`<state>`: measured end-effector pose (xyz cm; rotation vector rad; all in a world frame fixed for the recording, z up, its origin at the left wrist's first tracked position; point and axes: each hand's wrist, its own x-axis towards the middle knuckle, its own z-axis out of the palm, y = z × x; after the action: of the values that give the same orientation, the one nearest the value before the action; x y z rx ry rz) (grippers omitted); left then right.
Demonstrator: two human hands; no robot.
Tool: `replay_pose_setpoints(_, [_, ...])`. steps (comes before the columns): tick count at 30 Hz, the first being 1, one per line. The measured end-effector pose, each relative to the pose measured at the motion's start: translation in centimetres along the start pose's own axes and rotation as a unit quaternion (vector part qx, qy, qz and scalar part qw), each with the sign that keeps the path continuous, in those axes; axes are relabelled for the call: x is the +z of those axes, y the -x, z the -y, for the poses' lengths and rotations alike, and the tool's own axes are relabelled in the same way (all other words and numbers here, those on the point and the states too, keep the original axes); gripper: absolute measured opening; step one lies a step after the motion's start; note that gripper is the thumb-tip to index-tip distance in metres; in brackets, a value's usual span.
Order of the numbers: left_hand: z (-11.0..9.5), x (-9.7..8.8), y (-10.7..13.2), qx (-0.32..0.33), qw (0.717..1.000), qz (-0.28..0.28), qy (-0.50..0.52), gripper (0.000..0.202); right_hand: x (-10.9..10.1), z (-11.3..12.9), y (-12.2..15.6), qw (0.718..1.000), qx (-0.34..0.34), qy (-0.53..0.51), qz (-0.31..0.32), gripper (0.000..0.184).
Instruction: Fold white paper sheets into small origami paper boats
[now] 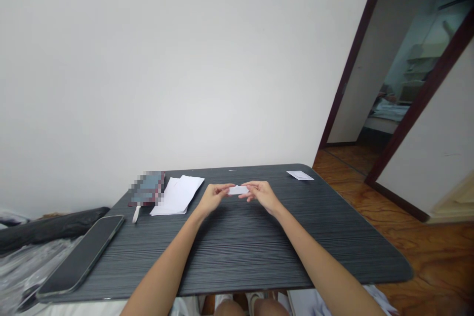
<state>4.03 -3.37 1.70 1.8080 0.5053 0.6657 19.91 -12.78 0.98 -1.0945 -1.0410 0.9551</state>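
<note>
A small folded piece of white paper [237,190] is held between both hands, above the middle of the dark table [237,252]. My left hand [215,195] pinches its left end between thumb and fingers. At the right end, my right hand [261,193] grips it the same way, with some fingers curled underneath. To the left of my left hand lies a stack of white paper sheets [177,196]. Another folded white paper [299,175] rests near the table's far right corner.
A phone [83,254] lies at the table's left edge. A pixelated dark item with a reddish edge [148,187] and a white strap [136,214] sits at the back left. A white wall [222,69] stands behind the table, with a doorway to the right.
</note>
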Motion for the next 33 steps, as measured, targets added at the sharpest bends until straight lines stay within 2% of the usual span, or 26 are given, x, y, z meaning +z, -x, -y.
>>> replay_pose_setpoints(3, [-0.1, -0.1, 0.1, -0.01, 0.999, 0.018, 0.037, 0.04, -0.3, 0.1, 0.1, 1.0, 0.016, -0.011, 0.009, 0.031])
replay_pose_setpoints(6, [-0.3, 0.0, 0.3, -0.006, 1.0, 0.02, 0.0, 0.047, 0.0, -0.2, 0.0, 1.0, 0.002, 0.011, 0.007, 0.033])
replay_pose_setpoints(10, [-1.0, 0.5, 0.8, 0.014, 0.995, 0.036, -0.091, 0.035, 1.1, -0.7, 0.1, 0.996, -0.033, 0.066, 0.043, 0.032])
replay_pose_setpoints(13, [-1.3, 0.9, 1.1, 0.029, 0.991, 0.047, -0.121, 0.033, 1.7, -0.9, 0.5, 0.985, -0.055, 0.151, 0.062, 0.027])
replay_pose_setpoints(17, [-0.9, 1.0, 1.0, 0.023, 0.992, 0.091, -0.083, 0.034, 1.3, -0.9, 0.5, 0.975, -0.064, 0.207, 0.056, 0.026])
replay_pose_setpoints(22, [0.4, 0.2, 0.5, -0.025, 0.99, 0.134, 0.043, 0.043, 0.2, -0.8, 0.1, 0.981, -0.013, 0.161, 0.107, 0.033])
replay_pose_setpoints(24, [0.7, -0.3, 0.4, -0.038, 0.99, 0.125, 0.056, 0.049, -0.3, -0.8, 0.0, 0.983, 0.006, 0.143, 0.117, 0.036])
replay_pose_setpoints(28, [0.7, -1.2, 0.4, -0.033, 0.996, 0.059, 0.058, 0.058, -1.4, -0.6, -0.2, 0.985, -0.005, 0.146, 0.09, 0.041])
replay_pose_setpoints(33, [0.7, -0.9, 0.3, -0.028, 0.998, 0.035, 0.054, 0.048, -1.8, -0.4, -0.2, 0.982, -0.031, 0.16, 0.092, 0.043])
